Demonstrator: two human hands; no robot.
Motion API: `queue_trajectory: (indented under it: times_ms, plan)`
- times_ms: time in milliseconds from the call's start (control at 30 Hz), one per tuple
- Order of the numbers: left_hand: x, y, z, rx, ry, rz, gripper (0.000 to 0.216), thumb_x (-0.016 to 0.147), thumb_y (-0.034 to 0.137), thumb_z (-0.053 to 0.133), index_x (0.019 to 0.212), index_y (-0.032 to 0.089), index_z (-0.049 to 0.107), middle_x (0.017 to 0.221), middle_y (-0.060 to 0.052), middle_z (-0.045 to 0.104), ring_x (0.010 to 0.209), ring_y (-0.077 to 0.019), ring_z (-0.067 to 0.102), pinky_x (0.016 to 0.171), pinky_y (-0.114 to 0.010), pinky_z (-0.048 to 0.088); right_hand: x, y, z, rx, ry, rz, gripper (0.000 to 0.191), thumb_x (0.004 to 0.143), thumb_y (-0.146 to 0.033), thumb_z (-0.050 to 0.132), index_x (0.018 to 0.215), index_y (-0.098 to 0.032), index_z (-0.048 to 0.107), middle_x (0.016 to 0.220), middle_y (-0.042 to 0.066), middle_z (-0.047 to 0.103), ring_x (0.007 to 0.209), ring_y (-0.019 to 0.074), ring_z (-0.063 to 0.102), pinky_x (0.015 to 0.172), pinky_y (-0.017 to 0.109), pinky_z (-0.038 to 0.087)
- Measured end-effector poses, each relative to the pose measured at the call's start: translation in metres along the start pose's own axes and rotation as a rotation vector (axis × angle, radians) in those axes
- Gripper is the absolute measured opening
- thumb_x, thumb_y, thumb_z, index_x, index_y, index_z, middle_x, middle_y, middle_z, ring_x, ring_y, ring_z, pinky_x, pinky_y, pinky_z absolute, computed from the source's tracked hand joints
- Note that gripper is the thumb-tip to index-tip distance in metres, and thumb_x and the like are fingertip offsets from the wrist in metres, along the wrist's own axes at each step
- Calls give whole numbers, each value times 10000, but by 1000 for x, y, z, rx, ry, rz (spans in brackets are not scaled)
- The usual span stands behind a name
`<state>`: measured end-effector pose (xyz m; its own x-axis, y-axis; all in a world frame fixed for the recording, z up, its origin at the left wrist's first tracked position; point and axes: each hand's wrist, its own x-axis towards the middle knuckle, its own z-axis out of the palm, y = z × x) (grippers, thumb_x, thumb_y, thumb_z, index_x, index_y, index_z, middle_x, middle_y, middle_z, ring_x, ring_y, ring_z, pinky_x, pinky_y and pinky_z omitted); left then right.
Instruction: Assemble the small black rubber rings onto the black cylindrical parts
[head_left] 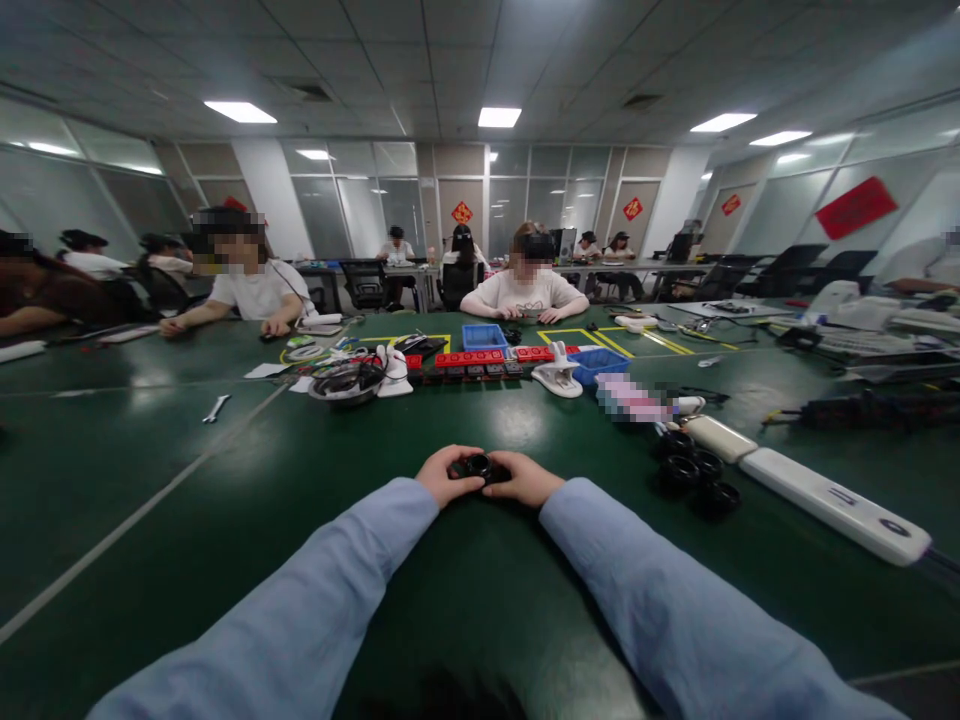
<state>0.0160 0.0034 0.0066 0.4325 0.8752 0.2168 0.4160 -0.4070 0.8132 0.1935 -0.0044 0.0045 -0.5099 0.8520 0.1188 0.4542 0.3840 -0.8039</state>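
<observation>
Looks like an office doubling as a workshop: shows glass partitions [319,215], a gridded ceiling [375,60] with flat light panels [500,117] and black chairs [365,284], plus a green worktable [465,600] bearing a wrench [216,409], cables [352,378] and blue trays [482,342].

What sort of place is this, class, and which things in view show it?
Probably a shared workroom, perhaps for assembly: people sit at a broad green table bearing a wrench and blue trays, and the left hand and right hand hold a black part.
</observation>
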Motion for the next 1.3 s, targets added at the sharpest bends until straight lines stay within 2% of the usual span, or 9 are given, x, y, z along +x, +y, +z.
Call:
queue_trajectory:
  times_ms: [133,333,533,700,867,1000,1133,1200,1300]
  plan:
    - [-1,1,5,43,81,24,416,589,279,645,978,157,563,889,-44,565,689,-132,507,571,-234,401,0,0,2,-41,72,48,314,568,-268,651,810,-127,509,673,-26,504,626,99,461,574,222,366]
    - [-1,-1,14,85,196,31,428,587,293,662,963,121,552,877,-60,567,734,-155,523,622,-268,436,-1,-7,15,-274,265,143,368,544,-424,627,740,-157,465,648,-38,479,592,96,438,529,211,325]
    - [-1,-5,18,124,298,60,426,580,271,676,947,93,552,849,-58,566,768,-157,516,725,-316,427,-5,-16,28,-512,405,256,422,584,-508,574,804,-162,472,735,17,525,689,150,496,604,262,358]
    - [-2,-5,19,170,314,47,426,577,289,670,949,120,550,859,-53,568,781,-162,522,746,-312,428,-14,-20,31,-489,441,231,522,587,-525,574,962,-180,464,858,49,556,777,186,524,679,315,393]
    - [-4,-2,17,144,277,55,416,606,267,643,981,122,537,896,-65,572,780,-166,530,676,-283,440,-18,-18,28,-354,363,11,615,587,-434,620,1100,-161,416,1034,82,521,922,198,490,781,334,381]
    - [-3,-1,7,124,132,83,413,627,286,625,1006,151,535,935,-64,560,828,-187,520,589,-253,426,-13,-14,8,-146,100,-22,460,631,-290,607,1038,-124,476,916,58,559,804,154,517,717,290,401]
    - [1,0,-6,214,49,198,397,607,310,645,975,187,562,962,-51,531,919,-201,474,692,-281,412,-2,-13,-14,-17,-132,10,387,645,-255,595,993,-112,504,803,27,558,684,118,509,627,248,400]
    - [3,0,-11,184,-11,188,397,626,301,631,994,178,550,936,-48,541,868,-183,489,698,-283,409,3,-12,-18,-72,-171,-19,369,645,-262,598,977,-122,515,784,20,556,666,119,502,609,247,393]
    - [4,0,-13,136,-46,168,397,636,284,625,1005,168,540,928,-47,547,836,-171,495,706,-282,405,9,-8,-15,-237,-108,-112,356,622,-293,626,930,-137,540,796,27,551,703,144,495,630,267,384]
